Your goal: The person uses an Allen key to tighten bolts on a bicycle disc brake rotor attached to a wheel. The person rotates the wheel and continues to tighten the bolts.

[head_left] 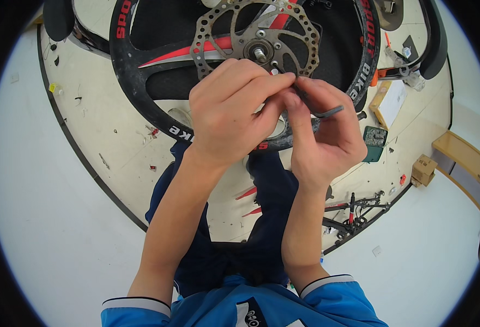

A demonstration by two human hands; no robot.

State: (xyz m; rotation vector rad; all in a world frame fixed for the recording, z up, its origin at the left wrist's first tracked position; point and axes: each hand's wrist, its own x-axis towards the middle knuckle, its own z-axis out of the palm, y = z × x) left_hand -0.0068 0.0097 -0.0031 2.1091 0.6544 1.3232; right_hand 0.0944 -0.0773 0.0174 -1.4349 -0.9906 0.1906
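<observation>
A black bicycle wheel (151,111) with red and silver spokes lies flat, with a metal brake disc (207,34) around its hub. The threaded axle (260,54) sticks up at the centre. Both hands meet over the disc's near edge around a dark hex key (330,112). One end of the key points at a bolt beside the axle; the fingers hide part of its shaft. My left hand (231,109) is closed, thumb and index finger pinching the key near the disc. My right hand (330,128) is closed around its bent end.
The wheel rests on a black chair seat between two armrests (436,38). On the floor to the right lie a dark green case (375,143), a flat yellow-edged box (390,102), a small cardboard box (424,169) and a bicycle frame (351,212). Small scraps dot the floor.
</observation>
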